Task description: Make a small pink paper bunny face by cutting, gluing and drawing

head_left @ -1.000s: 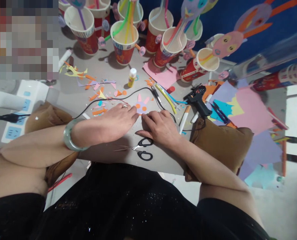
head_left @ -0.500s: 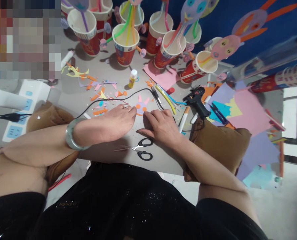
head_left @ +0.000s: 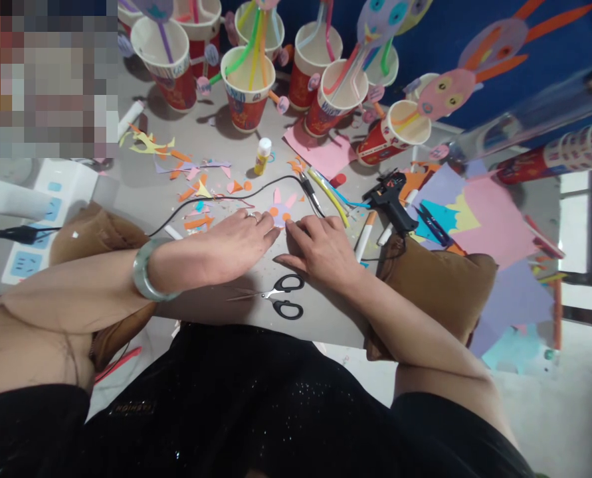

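Observation:
A small purple paper rabbit face (head_left: 279, 214), with pink ears and orange round cheeks, lies flat on the table between my hands. My left hand (head_left: 238, 242), with a ring and a jade-like bangle on its wrist, has its fingers closed together at the face's lower left edge. My right hand (head_left: 325, 249) rests on the table with its thumb stretched away from the fingers; its index fingertip touches the face's right side. Black-handled scissors (head_left: 276, 295) lie with blades slightly apart, just below both hands. My left thumb is mostly hidden.
Red paper cups (head_left: 248, 99) with straws and paper faces stand along the back. A glue stick (head_left: 262, 157), paper scraps (head_left: 196, 189) and a black cord lie ahead. At right are a glue gun (head_left: 393, 202), coloured paper (head_left: 499, 219) and a brown cushion (head_left: 435, 292); a power strip (head_left: 31, 259) is left.
My left fingers have shifted slightly right, over the lower edge of the rabbit face, covering an orange strip there. My right hand has barely moved. The view has shifted slightly.

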